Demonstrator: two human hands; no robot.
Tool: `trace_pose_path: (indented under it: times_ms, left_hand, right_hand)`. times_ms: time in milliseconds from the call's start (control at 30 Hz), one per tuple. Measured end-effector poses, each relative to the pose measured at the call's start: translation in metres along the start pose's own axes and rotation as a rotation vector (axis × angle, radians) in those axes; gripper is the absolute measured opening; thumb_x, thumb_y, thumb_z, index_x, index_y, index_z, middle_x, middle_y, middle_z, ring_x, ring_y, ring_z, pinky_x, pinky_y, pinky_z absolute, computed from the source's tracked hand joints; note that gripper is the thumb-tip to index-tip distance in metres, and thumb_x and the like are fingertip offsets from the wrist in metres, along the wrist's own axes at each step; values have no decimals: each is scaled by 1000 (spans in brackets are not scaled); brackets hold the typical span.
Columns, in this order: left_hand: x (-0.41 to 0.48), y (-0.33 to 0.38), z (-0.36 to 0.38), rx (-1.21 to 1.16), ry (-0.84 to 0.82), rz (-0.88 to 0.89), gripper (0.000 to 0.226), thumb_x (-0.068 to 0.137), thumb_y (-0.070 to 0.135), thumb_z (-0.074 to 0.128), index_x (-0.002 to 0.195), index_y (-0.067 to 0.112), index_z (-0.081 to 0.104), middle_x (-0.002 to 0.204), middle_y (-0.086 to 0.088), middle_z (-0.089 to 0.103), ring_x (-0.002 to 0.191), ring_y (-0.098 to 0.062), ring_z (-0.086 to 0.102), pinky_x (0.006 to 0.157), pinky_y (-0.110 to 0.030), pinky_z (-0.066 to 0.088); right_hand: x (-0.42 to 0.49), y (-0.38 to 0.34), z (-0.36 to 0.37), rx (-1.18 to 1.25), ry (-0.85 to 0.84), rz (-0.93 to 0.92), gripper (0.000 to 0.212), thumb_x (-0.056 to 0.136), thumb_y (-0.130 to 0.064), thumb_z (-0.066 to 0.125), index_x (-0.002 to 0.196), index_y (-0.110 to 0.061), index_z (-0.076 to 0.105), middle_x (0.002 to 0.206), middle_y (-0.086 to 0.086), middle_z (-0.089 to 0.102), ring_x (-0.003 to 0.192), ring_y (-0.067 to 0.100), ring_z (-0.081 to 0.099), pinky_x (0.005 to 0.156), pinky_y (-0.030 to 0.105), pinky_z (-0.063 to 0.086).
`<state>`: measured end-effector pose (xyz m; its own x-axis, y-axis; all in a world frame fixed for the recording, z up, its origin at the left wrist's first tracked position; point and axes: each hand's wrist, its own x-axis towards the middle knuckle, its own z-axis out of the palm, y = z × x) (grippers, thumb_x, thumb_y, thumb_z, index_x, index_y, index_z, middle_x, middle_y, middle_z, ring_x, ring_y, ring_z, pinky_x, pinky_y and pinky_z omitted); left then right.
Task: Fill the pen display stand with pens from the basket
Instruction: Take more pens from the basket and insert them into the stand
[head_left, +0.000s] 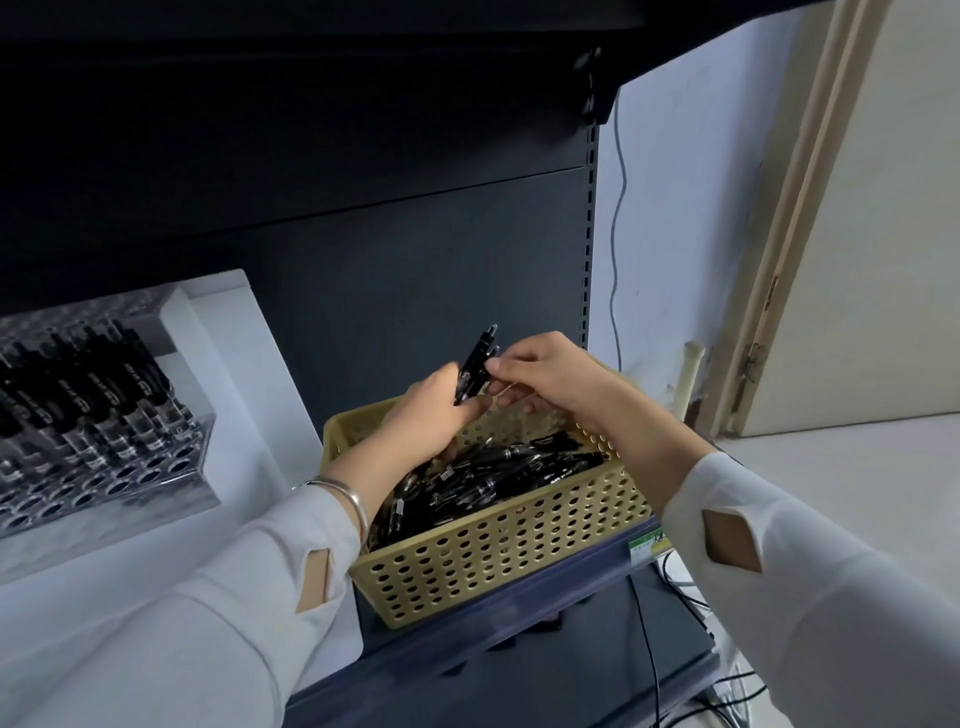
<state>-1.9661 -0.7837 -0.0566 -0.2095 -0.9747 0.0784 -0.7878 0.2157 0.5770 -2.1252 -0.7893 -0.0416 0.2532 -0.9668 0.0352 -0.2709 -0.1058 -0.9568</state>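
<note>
Two arms in white sleeves (208, 597) reach out over the basket (519, 551). Each sleeve has a small diamond-shaped hole in it. Both hands meet just above the far edge of the basket.

The left hand (436, 410) is turned on its side, and its fingers are curled tight round the held pens (475, 366), a small bunch of black ones. The pens stick up and lean away from the person. Two pen tops show above the hand. The right hand (550, 374) comes in from the right of the basket, with its fingers bent. Its thumb and first finger pinch the side of the held pens, just above the left hand.

Behind the basket is a big dark back panel (415, 260). To the right of the basket are a pale wall and a cream door (883, 208). The basket sits on a blue-grey shelf (519, 623).

To the left of the basket, well apart from it, is the pen display stand (104, 415). It is clear, with rows of round holes. Black pens stand in its back rows, and the front holes show as dark rings. It sits on a white board (249, 364).

The basket is yellow with lots of round holes. A heap of loose black pens (493, 478) lies inside it, under the hands.

A thin cable (615, 208) hangs down the wall, up and to the right of the basket. A silver bracelet (348, 493) is on the left wrist, at the near left corner of the basket.
</note>
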Motion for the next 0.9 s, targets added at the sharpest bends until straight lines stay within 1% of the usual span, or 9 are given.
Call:
trace_pose_path:
  times_ms: [133, 233, 300, 367, 467, 567, 667, 800, 900]
  left_hand:
    - [-3, -10, -4, 99, 56, -43, 24, 92, 39, 50, 94, 15, 46, 84, -4, 59, 71, -25, 59, 69, -41, 50]
    - [-6, -16, 1, 52, 71, -69, 24, 91, 37, 54, 92, 14, 46, 79, -1, 55, 61, -18, 51, 60, -35, 44]
    - [-7, -20, 6, 45, 68, -81, 24, 88, 37, 58, 94, 17, 48, 82, 4, 55, 67, -15, 53, 66, -34, 48]
    - [-5, -21, 8, 32, 69, -73, 24, 86, 37, 61, 96, 18, 49, 88, 5, 57, 79, -16, 57, 76, -39, 51]
    - [-4, -19, 10, -34, 81, -76, 23, 85, 37, 60, 94, 19, 49, 85, 8, 54, 71, -16, 53, 71, -36, 50]
    - [-4, -18, 11, -74, 83, -81, 24, 86, 37, 59, 97, 19, 50, 87, 6, 55, 71, -18, 54, 74, -38, 51]
    - [-6, -16, 10, -124, 91, -77, 22, 86, 35, 59, 95, 18, 49, 96, -5, 61, 81, -29, 61, 71, -37, 48]
    - [-8, -14, 8, -117, 97, -83, 24, 85, 35, 61, 97, 17, 50, 100, -1, 60, 75, -24, 57, 73, -39, 50]
    - [-7, -14, 6, -93, 120, -93, 28, 83, 34, 65, 100, 16, 53, 97, 5, 60, 75, -20, 57, 74, -37, 51]
  right_hand:
    - [0, 0, -2, -470, -49, 7, 15, 93, -18, 57, 96, -10, 69, 84, 5, 69, 67, 11, 60, 53, 15, 47]
    - [1, 5, 0, -705, -302, 67, 17, 89, -15, 62, 103, -12, 70, 100, 0, 68, 86, 10, 61, 79, 21, 49]
    - [0, 6, 4, -865, -491, 127, 26, 88, -20, 64, 113, -17, 67, 117, -2, 62, 107, 13, 55, 97, 29, 40]
    - [0, 9, 8, -925, -582, 180, 33, 89, -26, 62, 121, -20, 62, 122, -5, 57, 117, 15, 48, 100, 30, 34]
    - [1, 17, 8, -898, -612, 175, 35, 90, -31, 61, 123, -23, 59, 111, -11, 53, 115, 16, 46, 100, 32, 35]
    - [2, 21, 8, -881, -632, 158, 34, 89, -33, 61, 123, -25, 58, 130, -4, 48, 124, 18, 42, 107, 38, 32]
    - [1, 20, 11, -867, -634, 191, 36, 89, -35, 61, 123, -24, 57, 126, -5, 47, 119, 17, 42, 102, 36, 35]
    - [0, 19, 12, -670, -517, 189, 20, 91, -25, 60, 110, -20, 64, 93, -5, 60, 71, 8, 53, 61, 21, 42]
    - [1, 20, 8, -517, -332, 128, 14, 91, -16, 60, 101, -14, 68, 72, -3, 61, 53, 6, 50, 47, 18, 37]
